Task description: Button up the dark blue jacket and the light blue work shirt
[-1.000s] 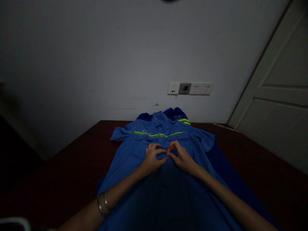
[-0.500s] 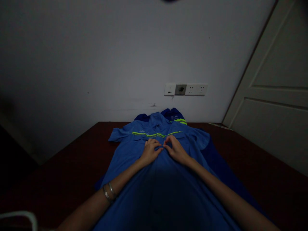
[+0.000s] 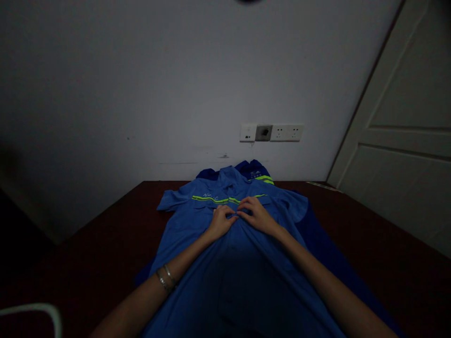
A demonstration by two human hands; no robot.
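Note:
A light blue short-sleeved shirt [image 3: 190,234] with yellow-green stripes across the chest lies spread out, its collar toward the wall. My left hand [image 3: 222,222] pinches the cloth at the front placket, just below the stripes. Facing it, my right hand [image 3: 256,215] grips the same placket, the fingertips of both hands almost meeting. Whether a button sits between the fingers is too small to tell. Underneath lies a darker blue garment [image 3: 326,239] with its own yellow-green bands, showing at the collar end and along the right side.
The dark red tabletop [image 3: 120,225] runs up to a pale wall [image 3: 141,94]. Wall sockets [image 3: 286,133] are set above the shirt, and a panelled door [image 3: 398,178] stands at the right. A white curved bar [image 3: 38,307] shows at the lower left.
My right hand has shifted slightly left, its fingers nearer to my left hand at the placket. My left forearm has edged a little to the right. The shirt lies much as before.

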